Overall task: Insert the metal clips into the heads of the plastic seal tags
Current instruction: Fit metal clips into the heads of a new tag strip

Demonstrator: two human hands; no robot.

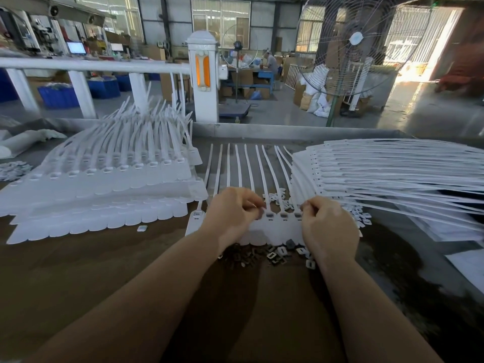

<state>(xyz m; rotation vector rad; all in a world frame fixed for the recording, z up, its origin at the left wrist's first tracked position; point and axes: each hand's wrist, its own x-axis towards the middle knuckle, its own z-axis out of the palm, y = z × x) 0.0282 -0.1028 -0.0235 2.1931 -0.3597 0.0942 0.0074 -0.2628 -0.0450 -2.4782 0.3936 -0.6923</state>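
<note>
- Fingers [252, 205] of the left hand [231, 213] curled in tight, tips pinched together over the head end of the row of seal tags [275, 229]; whether a clip sat between them could not be told.
- Right hand [328, 222] curled likewise, fingertips pinched at the right end of the same row; contents of the pinch hidden.
- Row of white tags laid flat on the brown table [104, 271] between both hands, heads toward the person, straps running away toward the far edge.
- Loose metal clips [272, 256] heaped on the table just in front of the row, between the wrists.
- Small white pieces [279, 197] scattered among the straps just behind the heads.
- Tall stack of tags [104, 179] piled to the left, straps curving upward.
- Another stack [379, 174] fanned out to the right, straps pointing right.
- Large fan [356, 40] standing beyond the table, white railing [91, 65] at far left.
</note>
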